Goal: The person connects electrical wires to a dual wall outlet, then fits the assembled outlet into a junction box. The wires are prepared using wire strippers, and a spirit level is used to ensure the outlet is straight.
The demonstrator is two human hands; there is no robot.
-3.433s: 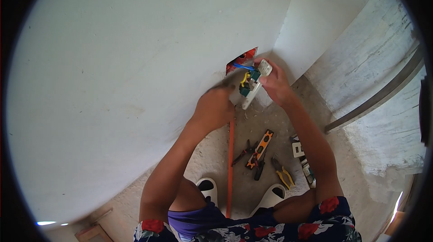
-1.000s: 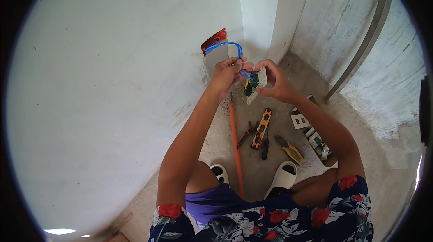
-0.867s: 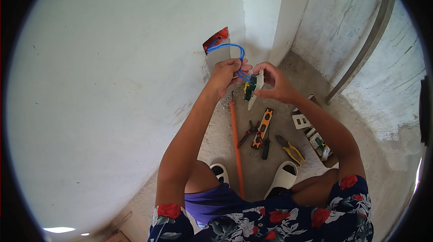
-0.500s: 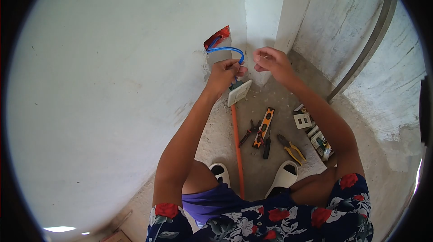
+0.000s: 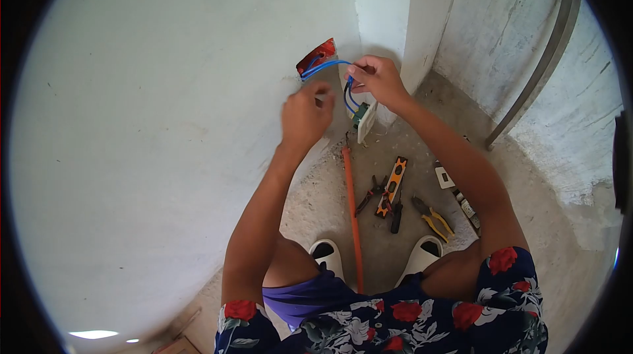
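Note:
Blue wires (image 5: 330,65) come out of a red-orange wall box (image 5: 325,49) and arch to the right. My right hand (image 5: 380,81) pinches them between thumb and fingers. Below it the wires run down to the green back of a white wall plate (image 5: 368,124), which hangs tilted on edge, away from the wall. To the left, beneath the box, my left hand (image 5: 305,115) is apart from the wires. Its fingers are loosely bent and slightly blurred, with a gap beside the thumb and nothing seen between them.
An orange pipe (image 5: 353,215) runs along the floor between my sandals. Beside it lie a spirit level (image 5: 393,186), red-and-black pliers (image 5: 370,195), a black-handled tool (image 5: 396,218) and yellow-handled pliers (image 5: 432,218). A white plate (image 5: 445,178) and other parts are partly behind my right forearm.
My left hand has let go of the wires and moved left and down. My right hand has moved left onto them. The wall plate has shifted right and turned more edge-on.

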